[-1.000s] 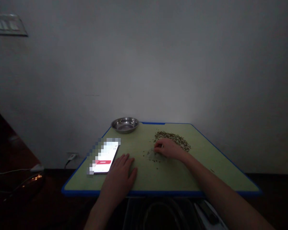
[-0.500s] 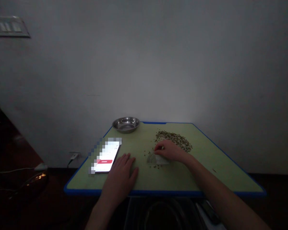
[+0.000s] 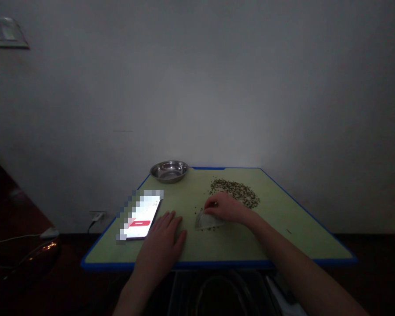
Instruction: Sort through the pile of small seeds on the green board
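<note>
Pinched in my right hand [image 3: 226, 207] is a clear protractor [image 3: 204, 220], its curved edge to the left and its straight edge near the table. A few small dark seeds or beans lie about that straight edge. Beyond my right hand a larger scatter of the same seeds [image 3: 238, 191] spreads over the green tabletop [image 3: 217, 248]. My left hand [image 3: 164, 235] lies flat on the table with its fingers stretched out, close beside a lit phone [image 3: 141, 223].
A steel bowl [image 3: 169, 172] stands at the table's back left corner, close to the wall. A thin sliver [image 3: 289, 231] lies at the right of the table. Blue edging runs round the tabletop. A plugged-in cable [image 3: 97, 217] hangs from the wall at left.
The whole view has shifted slightly, so everything sits a little further left. The protractor has tilted a little in my right hand. My left hand stays flat by the phone.
</note>
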The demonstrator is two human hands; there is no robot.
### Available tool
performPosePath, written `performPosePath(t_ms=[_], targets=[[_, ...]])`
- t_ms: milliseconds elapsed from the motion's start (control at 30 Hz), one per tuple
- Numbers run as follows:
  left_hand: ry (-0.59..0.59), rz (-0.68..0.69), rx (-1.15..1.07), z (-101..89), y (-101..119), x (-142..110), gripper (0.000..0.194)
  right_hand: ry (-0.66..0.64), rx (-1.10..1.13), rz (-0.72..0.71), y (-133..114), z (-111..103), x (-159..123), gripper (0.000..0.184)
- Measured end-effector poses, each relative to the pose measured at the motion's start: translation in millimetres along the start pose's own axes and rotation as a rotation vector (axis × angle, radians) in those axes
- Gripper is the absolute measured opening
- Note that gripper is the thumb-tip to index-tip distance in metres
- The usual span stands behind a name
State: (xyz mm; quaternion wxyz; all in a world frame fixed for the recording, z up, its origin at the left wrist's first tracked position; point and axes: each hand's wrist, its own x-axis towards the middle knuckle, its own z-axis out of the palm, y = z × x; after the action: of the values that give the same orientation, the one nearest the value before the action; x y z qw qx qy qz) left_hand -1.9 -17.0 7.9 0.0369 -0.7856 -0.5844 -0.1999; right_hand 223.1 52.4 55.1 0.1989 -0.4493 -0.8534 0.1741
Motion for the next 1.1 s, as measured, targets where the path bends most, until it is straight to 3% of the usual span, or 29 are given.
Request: performPosePath(t_ms=[267,500,800,1100], targets=[[-0.044,-0.005,0.006,-0.5,-0.8,-0.2,0.042,-0.068,0.060,0.039,-5.3,2.1,-24.2,0.014],[-0.006,0.001,-0.025,2.9,-2.1,0.8,0.042,-0.117,0.132,0.034,-5.2,5.4,-46.1,0.015],[0.035,0.018,-0.014,7.7,-5.3,-0.1,0.040,-0.171,0.194,0.094,-7.2,2.5,-57.7,0.015],[-0.002,0.000,-0.016,2.7,-1.7,0.3,0.041,-0.166,0.191,0.109,-13.5,-6.5,-64.4,0.013]])
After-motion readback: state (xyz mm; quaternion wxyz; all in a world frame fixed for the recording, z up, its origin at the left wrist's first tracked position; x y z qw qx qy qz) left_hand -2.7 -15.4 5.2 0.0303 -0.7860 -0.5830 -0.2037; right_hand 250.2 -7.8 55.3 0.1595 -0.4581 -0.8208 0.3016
